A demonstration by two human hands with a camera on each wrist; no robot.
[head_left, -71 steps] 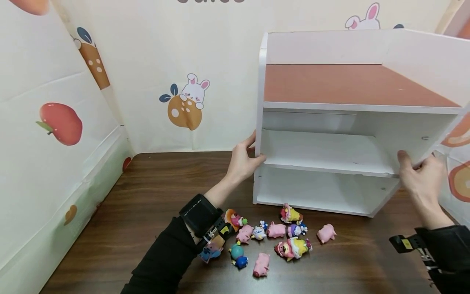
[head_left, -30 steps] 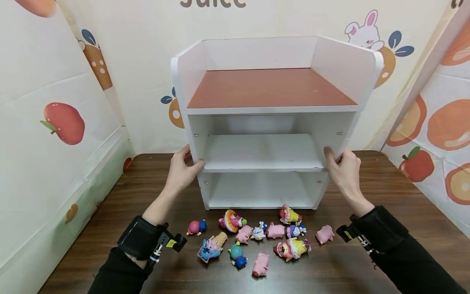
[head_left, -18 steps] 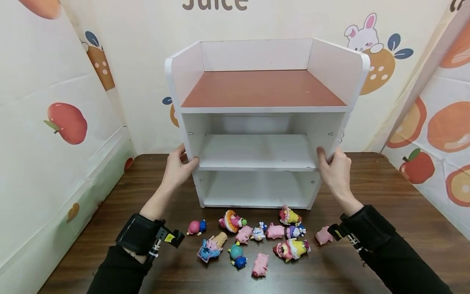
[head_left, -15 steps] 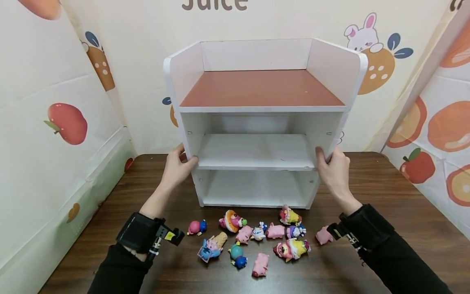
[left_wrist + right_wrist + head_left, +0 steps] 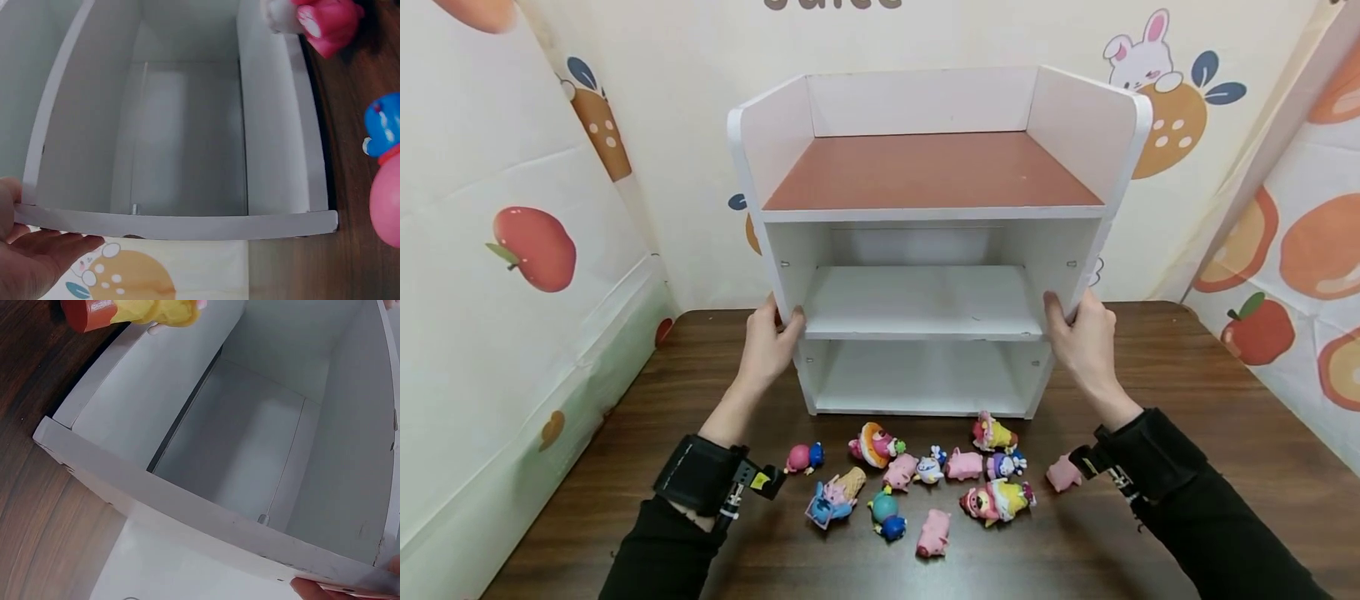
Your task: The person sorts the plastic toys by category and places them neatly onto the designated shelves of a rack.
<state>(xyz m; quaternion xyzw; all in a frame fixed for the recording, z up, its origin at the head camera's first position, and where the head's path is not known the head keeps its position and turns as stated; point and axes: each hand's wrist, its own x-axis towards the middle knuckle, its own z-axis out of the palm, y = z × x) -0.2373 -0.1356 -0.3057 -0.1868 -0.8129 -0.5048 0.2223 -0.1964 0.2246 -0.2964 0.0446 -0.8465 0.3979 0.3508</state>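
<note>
A white tabletop shelf unit with a brown top board stands upright at the back of the table, facing me. My left hand grips its left side panel, thumb on the front edge and fingers round the outside. On the opposite panel my right hand holds at about the same height, thumb in front. Close up in the left wrist view, the left fingers lie against the panel's outer face. Only bits of the right hand's fingers show in the right wrist view. Both compartments hold nothing.
Several small toy figures lie before the shelf, among them a pink pig, a blue figure with a cone and a yellow-dressed figure. Another pig lies beside my right wrist. Printed sheets wall the dark wooden table.
Both hands have brought the shelf leftward from the right side of the table to the middle and turned it to face me. It has barely moved in the last half second.
</note>
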